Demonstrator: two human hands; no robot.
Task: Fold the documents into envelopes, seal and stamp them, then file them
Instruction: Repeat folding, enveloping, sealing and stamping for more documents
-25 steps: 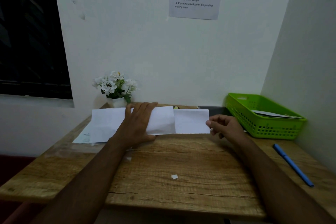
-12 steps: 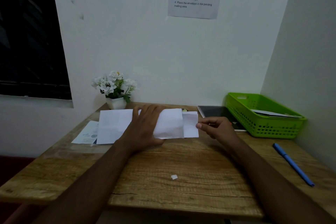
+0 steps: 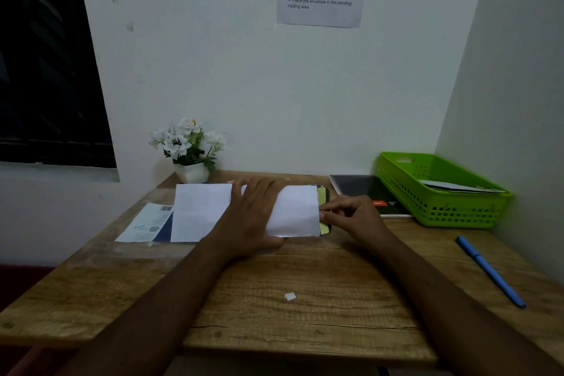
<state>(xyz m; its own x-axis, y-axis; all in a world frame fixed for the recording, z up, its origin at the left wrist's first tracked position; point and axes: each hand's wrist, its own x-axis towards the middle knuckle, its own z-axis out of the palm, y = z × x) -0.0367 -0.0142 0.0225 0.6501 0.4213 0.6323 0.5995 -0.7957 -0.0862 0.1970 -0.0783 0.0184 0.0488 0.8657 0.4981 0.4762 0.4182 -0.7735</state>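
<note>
Two bare forearms, sleeveless, no rings or watch

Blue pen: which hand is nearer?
Right. The right hand pinches the folded paper's right edge, well left of the blue pen on the table. The left hand presses the paper further left.
</note>
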